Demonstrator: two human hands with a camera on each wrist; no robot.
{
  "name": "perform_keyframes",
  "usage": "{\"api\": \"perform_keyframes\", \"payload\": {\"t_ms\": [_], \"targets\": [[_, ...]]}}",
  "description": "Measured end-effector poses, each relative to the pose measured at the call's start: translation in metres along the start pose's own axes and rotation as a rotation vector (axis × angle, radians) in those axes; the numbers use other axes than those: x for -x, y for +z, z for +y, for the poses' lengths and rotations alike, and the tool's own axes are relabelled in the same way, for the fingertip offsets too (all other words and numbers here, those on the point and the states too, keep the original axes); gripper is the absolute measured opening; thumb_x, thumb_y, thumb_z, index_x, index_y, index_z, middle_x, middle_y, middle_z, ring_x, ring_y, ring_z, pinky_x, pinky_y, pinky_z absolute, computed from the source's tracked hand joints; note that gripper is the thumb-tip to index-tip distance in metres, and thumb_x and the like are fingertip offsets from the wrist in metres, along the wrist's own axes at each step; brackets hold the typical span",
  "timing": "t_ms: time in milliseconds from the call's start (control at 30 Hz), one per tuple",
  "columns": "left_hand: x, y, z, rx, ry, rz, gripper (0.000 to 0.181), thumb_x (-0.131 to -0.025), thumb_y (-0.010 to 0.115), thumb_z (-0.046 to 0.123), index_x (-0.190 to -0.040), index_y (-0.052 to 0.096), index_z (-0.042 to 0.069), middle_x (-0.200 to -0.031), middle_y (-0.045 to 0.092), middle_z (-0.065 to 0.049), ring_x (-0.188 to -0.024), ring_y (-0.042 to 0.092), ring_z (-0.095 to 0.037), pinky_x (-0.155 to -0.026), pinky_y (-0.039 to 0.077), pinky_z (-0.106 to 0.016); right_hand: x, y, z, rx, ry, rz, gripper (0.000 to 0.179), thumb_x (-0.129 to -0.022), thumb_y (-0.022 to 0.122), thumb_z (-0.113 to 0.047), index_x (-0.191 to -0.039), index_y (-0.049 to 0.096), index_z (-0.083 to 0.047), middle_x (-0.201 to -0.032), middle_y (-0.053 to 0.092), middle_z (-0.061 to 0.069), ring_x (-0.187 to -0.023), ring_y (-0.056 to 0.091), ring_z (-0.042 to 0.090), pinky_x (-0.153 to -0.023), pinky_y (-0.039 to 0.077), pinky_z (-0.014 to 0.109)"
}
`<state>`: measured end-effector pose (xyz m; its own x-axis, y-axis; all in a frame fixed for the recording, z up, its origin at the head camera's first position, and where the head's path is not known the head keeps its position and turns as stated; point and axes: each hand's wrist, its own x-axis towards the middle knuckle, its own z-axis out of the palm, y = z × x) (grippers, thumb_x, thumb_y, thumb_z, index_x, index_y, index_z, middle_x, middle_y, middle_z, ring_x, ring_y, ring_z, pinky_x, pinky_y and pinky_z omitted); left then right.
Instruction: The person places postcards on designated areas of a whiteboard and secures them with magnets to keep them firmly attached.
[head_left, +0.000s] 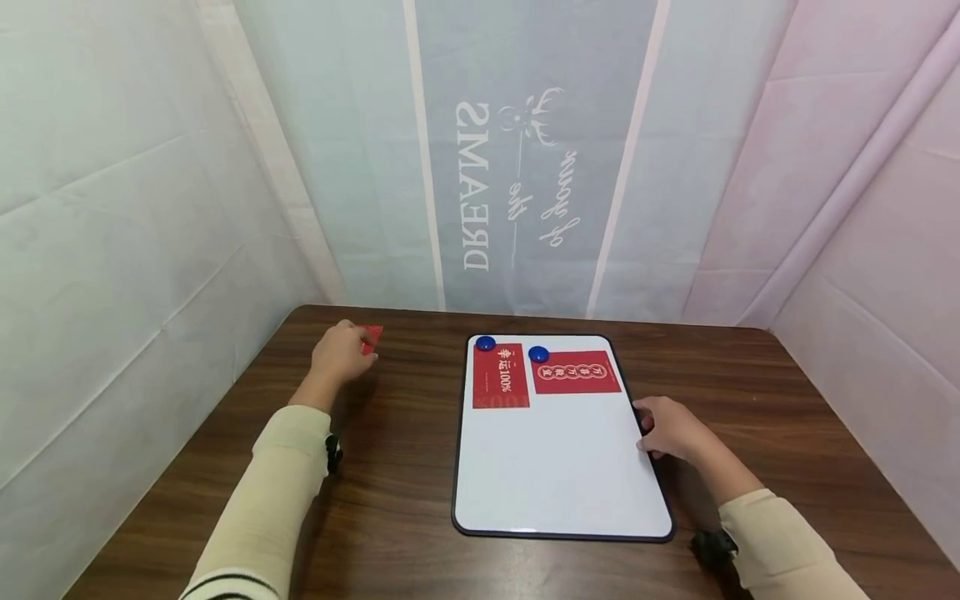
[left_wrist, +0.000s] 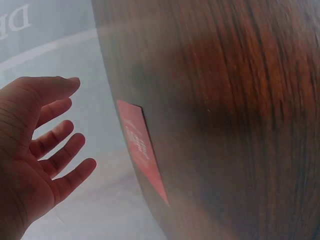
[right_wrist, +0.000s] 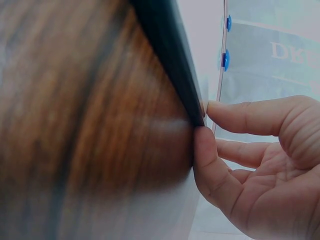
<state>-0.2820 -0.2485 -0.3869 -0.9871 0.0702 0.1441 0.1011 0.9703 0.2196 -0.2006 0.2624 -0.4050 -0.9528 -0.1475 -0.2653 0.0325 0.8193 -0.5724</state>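
My left hand hovers at the far left of the table over a red card, its fingers loosely bent. In the left wrist view the card lies flat on the wood, apart from the fingers, with pale writing on it. At the right, my right hand pinches the black-framed edge of a whiteboard, thumb on the face and index finger against the frame. Two red cards, one upright and one sideways, lie on the board's upper part. A round blue magnet and another blue magnet sit at their tops.
The board lies flat on a dark wooden table. Pale curtains with mirrored lettering hang behind the table, and fabric walls stand on both sides. A black wrist device is on the left sleeve, with another on the right.
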Motion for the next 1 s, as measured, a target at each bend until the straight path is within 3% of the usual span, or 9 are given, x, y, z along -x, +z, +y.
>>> {"api": "perform_keyframes", "payload": {"t_ms": [200, 400, 600, 867, 1000], "targets": [[-0.006, 0.002, -0.015, 0.036, -0.115, -0.01, 0.035, -0.086, 0.068, 0.024, -0.112, 0.067, 0.0, -0.11, 0.057, -0.022, -0.095, 0.059, -0.037, -0.075, 0.052, -0.052, 0.001, -0.001, 0.0, 0.001, -0.01, -0.001, 0.07, -0.077, 0.079, 0.002, -0.134, 0.042, 0.018, -0.096, 0.058, 0.022, -0.067, 0.061, 0.022, -0.064, 0.058, 0.037], [-0.011, 0.004, -0.032, 0.067, -0.254, -0.065, 0.033, -0.084, 0.068, 0.025, -0.103, 0.066, -0.002, -0.107, 0.06, -0.023, -0.093, 0.058, -0.035, -0.075, 0.052, -0.048, 0.0, 0.0, 0.0, 0.002, -0.007, -0.012, 0.07, -0.077, 0.078, 0.003, -0.134, 0.041, 0.018, -0.096, 0.058, 0.021, -0.067, 0.06, 0.022, -0.064, 0.058, 0.037], [-0.012, 0.005, -0.039, 0.136, -0.409, -0.118, 0.034, -0.083, 0.069, 0.027, -0.099, 0.066, -0.003, -0.104, 0.064, -0.022, -0.087, 0.059, -0.032, -0.072, 0.053, -0.045, -0.001, -0.002, 0.001, 0.013, -0.005, -0.01, 0.07, -0.077, 0.079, 0.002, -0.134, 0.041, 0.018, -0.095, 0.058, 0.021, -0.066, 0.06, 0.021, -0.065, 0.058, 0.038], [-0.015, 0.009, -0.042, 0.134, -0.508, -0.165, 0.056, -0.084, 0.071, 0.039, -0.111, 0.062, -0.01, -0.103, 0.063, -0.025, -0.085, 0.057, -0.033, -0.071, 0.052, -0.043, 0.001, -0.002, 0.0, 0.011, 0.005, -0.008, 0.069, -0.078, 0.078, 0.002, -0.134, 0.042, 0.017, -0.095, 0.057, 0.019, -0.064, 0.059, 0.021, -0.064, 0.057, 0.037], [-0.015, 0.009, -0.041, 0.136, -0.521, -0.19, 0.062, -0.084, 0.072, 0.042, -0.115, 0.059, -0.011, -0.106, 0.06, -0.026, -0.089, 0.054, -0.035, -0.074, 0.049, -0.044, 0.001, -0.001, -0.001, 0.011, 0.001, -0.004, 0.069, -0.078, 0.078, 0.002, -0.134, 0.042, 0.017, -0.094, 0.057, 0.019, -0.064, 0.059, 0.02, -0.064, 0.057, 0.037]]}}
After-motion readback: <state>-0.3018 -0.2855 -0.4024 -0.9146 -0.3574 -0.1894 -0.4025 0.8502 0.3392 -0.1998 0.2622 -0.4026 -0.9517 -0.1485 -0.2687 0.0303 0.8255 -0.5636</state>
